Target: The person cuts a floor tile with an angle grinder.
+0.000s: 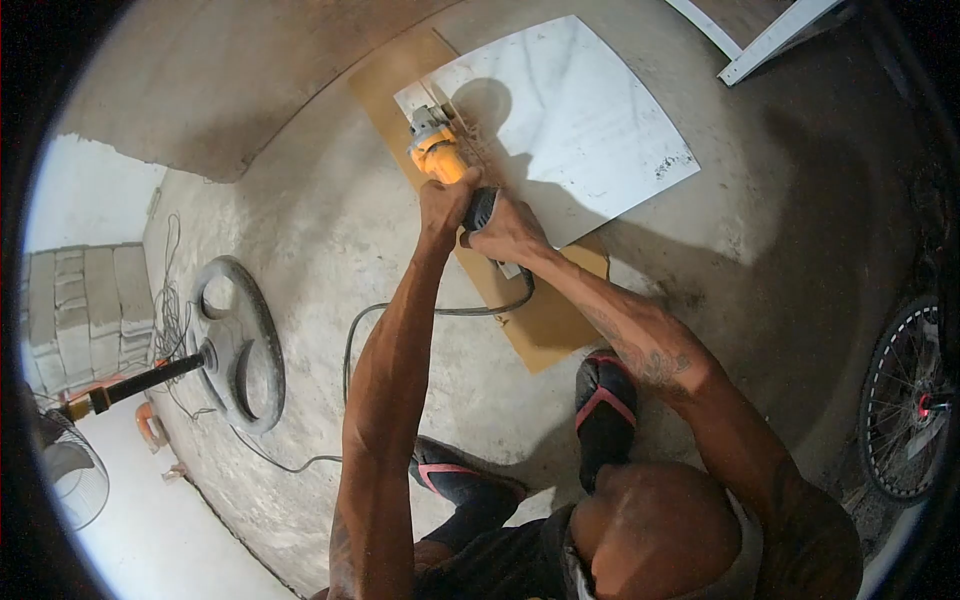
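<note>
An orange and black angle grinder (437, 155) lies across the left edge of a white, grey-veined tile (590, 110), its metal head pointing away from me. My left hand (447, 205) is wrapped around the front of its body, just behind the orange housing. Around the black rear end, my right hand (512, 232) is closed. Brownish dust and a line along the tile show beside the grinder's head. A brown flat board (545, 325) lies under the tile on the floor. From the grinder's back a dark power cord (440, 311) loops off to the left.
A standing fan's round grey base (265, 345) is on the floor at left, with tangled wires (172, 300) beside it. A bicycle wheel (905, 400) stands at the right. White framing (765, 55) is at the top right. My sandaled feet (605, 405) are close to the board.
</note>
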### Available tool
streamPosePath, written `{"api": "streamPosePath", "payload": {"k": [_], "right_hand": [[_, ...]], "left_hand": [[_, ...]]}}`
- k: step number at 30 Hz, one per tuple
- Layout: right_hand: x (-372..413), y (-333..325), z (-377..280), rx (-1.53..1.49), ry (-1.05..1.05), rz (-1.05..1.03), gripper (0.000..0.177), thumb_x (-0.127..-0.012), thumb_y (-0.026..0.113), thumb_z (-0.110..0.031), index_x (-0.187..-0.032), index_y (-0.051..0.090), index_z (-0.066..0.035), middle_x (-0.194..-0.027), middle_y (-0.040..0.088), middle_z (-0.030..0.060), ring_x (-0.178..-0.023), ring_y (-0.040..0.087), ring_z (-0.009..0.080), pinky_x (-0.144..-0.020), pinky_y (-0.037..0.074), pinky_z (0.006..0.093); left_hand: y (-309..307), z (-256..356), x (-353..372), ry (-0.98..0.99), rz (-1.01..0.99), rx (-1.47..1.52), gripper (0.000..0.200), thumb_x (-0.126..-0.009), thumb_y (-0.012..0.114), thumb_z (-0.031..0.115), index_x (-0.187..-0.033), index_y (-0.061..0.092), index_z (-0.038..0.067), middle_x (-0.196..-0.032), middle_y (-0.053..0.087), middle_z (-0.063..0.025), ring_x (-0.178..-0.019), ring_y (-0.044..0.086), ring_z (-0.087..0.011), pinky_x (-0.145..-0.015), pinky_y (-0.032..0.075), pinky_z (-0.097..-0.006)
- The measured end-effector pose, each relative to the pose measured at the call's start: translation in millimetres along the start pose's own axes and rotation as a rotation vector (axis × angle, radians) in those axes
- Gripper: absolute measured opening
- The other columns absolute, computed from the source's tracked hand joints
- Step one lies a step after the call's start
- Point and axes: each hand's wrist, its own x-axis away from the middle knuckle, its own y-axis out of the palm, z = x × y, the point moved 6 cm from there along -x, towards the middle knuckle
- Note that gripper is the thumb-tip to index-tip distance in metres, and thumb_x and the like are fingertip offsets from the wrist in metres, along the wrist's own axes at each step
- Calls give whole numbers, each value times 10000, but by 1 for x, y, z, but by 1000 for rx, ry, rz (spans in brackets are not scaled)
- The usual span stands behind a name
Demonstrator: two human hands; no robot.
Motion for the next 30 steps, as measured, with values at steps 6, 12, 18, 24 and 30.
{"api": "streamPosePath", "payload": {"k": [6,12,18,24,30], "right_hand": [[11,-2,-1,-42,-44,100,607,-657,797,-207,-1158,529,6,-983,666,166,-938,655,307,-825,526,387],[16,-1,5,-74,37,27,604,-655,789,-224,-1135,528,33,-991,664,188,-949,658,313,-821,528,385],[22,-2,7,-27,32,24,617,-619,781,-240,-1136,527,-18,-961,665,178,-904,659,327,-816,536,385],[26,4,15,-53,27,57,625,-606,801,-233,-1112,529,14,-967,645,181,-941,643,325,-830,529,384],[34,4,19,2,29,50,643,-656,797,-238,-1162,518,46,-1031,656,215,-979,649,335,-855,522,401]], "left_hand": [[2,3,12,-20,-26,22,353,-759,718,286,-874,662,-43,-823,678,-97,-710,645,-190,-655,509,-315],[3,3,18,-22,-15,-14,359,-757,716,293,-879,663,-41,-818,682,-103,-703,649,-197,-646,508,-319],[5,-2,21,-15,-7,-14,362,-754,718,289,-883,664,-45,-815,681,-107,-703,648,-199,-649,508,-322],[8,-9,27,21,-34,20,360,-762,715,280,-882,656,-54,-816,676,-101,-707,638,-187,-653,506,-320],[11,-9,39,16,-47,28,337,-767,712,263,-884,650,-47,-811,669,-89,-700,628,-178,-650,501,-312]]}}
